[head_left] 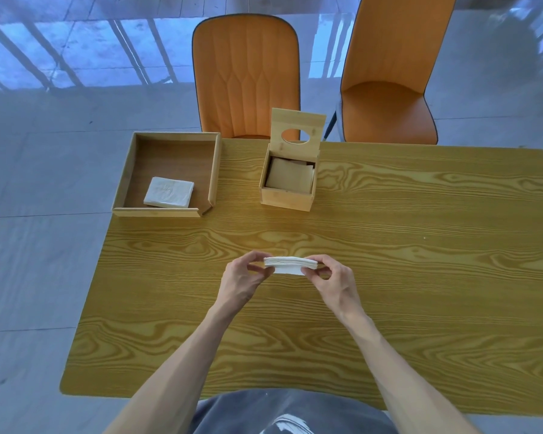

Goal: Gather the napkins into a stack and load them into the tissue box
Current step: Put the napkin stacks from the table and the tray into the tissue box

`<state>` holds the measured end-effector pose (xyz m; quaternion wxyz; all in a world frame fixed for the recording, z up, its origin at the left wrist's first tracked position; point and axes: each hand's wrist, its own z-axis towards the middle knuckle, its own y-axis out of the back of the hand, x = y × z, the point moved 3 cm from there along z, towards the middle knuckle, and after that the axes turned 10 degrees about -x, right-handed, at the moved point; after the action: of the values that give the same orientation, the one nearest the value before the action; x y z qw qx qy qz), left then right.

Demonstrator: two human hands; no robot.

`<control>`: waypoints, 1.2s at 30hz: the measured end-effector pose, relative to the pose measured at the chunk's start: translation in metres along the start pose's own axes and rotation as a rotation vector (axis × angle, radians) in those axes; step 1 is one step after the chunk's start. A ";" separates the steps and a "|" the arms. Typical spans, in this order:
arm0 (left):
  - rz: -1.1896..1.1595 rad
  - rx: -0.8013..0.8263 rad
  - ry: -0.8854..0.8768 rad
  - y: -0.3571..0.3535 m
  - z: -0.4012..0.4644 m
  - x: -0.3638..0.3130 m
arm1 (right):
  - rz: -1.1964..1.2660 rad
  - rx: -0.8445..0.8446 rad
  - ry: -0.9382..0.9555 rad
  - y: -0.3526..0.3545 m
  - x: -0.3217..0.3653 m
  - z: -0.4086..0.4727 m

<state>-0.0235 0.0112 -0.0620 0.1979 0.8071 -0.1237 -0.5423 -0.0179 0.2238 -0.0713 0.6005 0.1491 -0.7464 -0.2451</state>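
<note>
A thin stack of white napkins (290, 265) is held on edge just above the middle of the wooden table. My left hand (243, 277) pinches its left end and my right hand (334, 278) pinches its right end. The wooden tissue box (287, 195) stands farther back with its lid (297, 126), which has an oval hole, tipped up. A tan pad or paper lies inside it. A second pile of white napkins (169, 192) lies in the wooden tray (157, 211) at the table's back left corner.
The yellow wood-grain table (420, 277) stretches to the right. Two orange chairs (246, 76) (389, 70) stand behind the far edge. The tray overhangs the table's left edge. Grey tiled floor lies to the left.
</note>
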 end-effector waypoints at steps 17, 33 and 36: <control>-0.063 -0.139 -0.165 0.027 0.114 -0.110 | 0.118 -0.114 0.078 0.020 0.090 0.128; 0.188 -0.253 -0.066 0.012 0.160 -0.118 | -0.155 -0.312 -0.058 -0.002 0.097 0.175; 0.255 -0.267 -0.054 0.010 0.166 -0.115 | -0.206 -0.318 -0.086 -0.006 0.094 0.177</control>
<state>-0.2210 0.0188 -0.0180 0.3670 0.7365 -0.1572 -0.5460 -0.2118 0.2030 -0.0255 0.5558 0.1175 -0.7041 -0.4261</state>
